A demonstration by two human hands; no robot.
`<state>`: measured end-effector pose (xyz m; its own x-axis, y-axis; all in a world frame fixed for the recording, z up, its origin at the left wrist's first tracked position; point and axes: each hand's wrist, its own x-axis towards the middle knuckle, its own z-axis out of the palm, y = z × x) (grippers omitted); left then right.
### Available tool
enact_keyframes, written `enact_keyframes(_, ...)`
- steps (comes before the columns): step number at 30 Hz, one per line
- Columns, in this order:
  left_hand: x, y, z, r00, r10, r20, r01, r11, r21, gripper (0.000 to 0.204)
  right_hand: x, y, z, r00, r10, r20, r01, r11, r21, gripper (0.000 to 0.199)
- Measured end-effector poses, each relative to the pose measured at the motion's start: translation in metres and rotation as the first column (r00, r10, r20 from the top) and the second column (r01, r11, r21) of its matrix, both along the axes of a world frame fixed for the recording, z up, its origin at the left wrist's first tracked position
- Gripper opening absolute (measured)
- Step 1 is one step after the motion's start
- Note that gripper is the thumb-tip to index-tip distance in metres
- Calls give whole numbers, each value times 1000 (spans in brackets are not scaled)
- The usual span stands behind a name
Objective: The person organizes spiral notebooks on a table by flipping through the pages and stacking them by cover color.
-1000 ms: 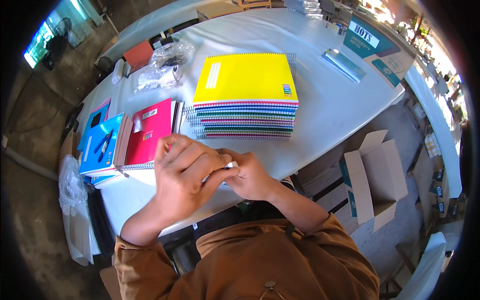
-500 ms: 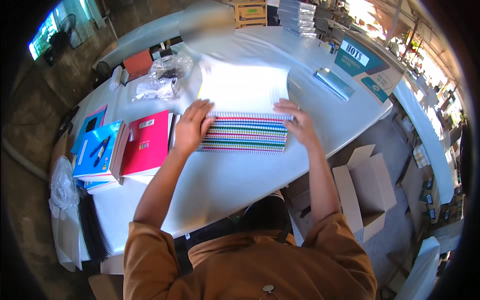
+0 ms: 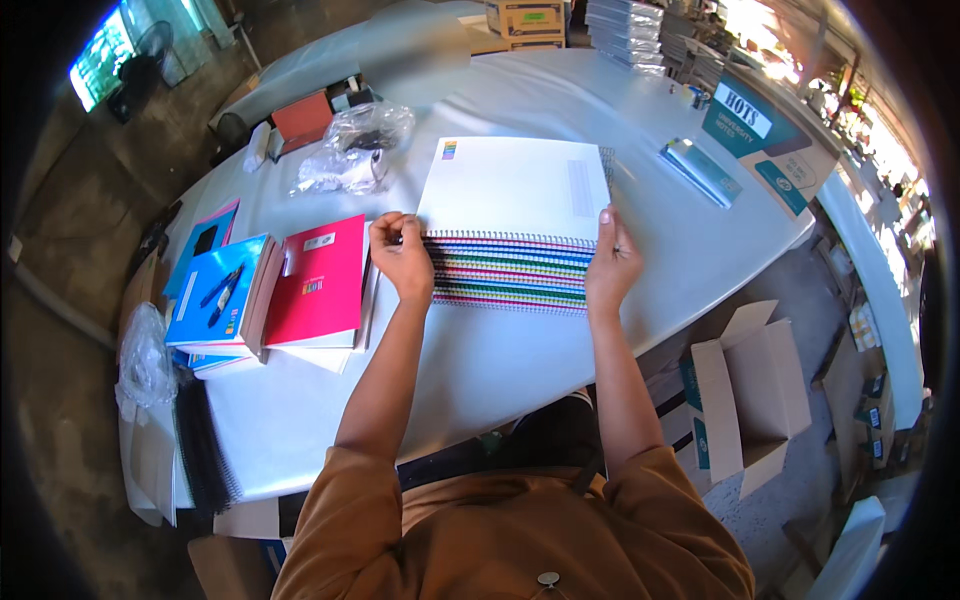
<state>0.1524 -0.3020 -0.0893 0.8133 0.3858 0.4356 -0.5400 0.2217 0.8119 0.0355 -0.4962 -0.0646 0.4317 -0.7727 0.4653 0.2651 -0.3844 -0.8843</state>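
A stack of spiral notebooks (image 3: 515, 205) with many-coloured edges and a white top face lies on the white table (image 3: 500, 370). My left hand (image 3: 402, 255) grips the stack's near-left corner, fingers curled over the spiral edge. On the stack's right edge rests my right hand (image 3: 612, 262), fingers on the top face. Both forearms reach up from the lower edge.
Left of the stack lie a red book (image 3: 320, 282) and blue books (image 3: 215, 292). Crumpled clear plastic (image 3: 350, 150) sits behind them. A teal box (image 3: 765, 140) and a flat silvery pack (image 3: 698, 170) are at far right. An open cardboard box (image 3: 750, 395) stands beside the table.
The stack showed a yellow cover a second ago with both hands together near my body. Now a white face is on top and my hands hold the stack's two sides.
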Motion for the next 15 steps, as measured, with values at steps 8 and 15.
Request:
enact_keyframes(8,-36,115,61,975,150,-166,128,235,964,32,-48,-29,-50,997,13,-74,-26,984,-175,46)
enact_keyframes(15,-85,224,-15,993,-120,21,-30,-75,997,53,-92,55,-67,957,287,50,-253,903,-348,49)
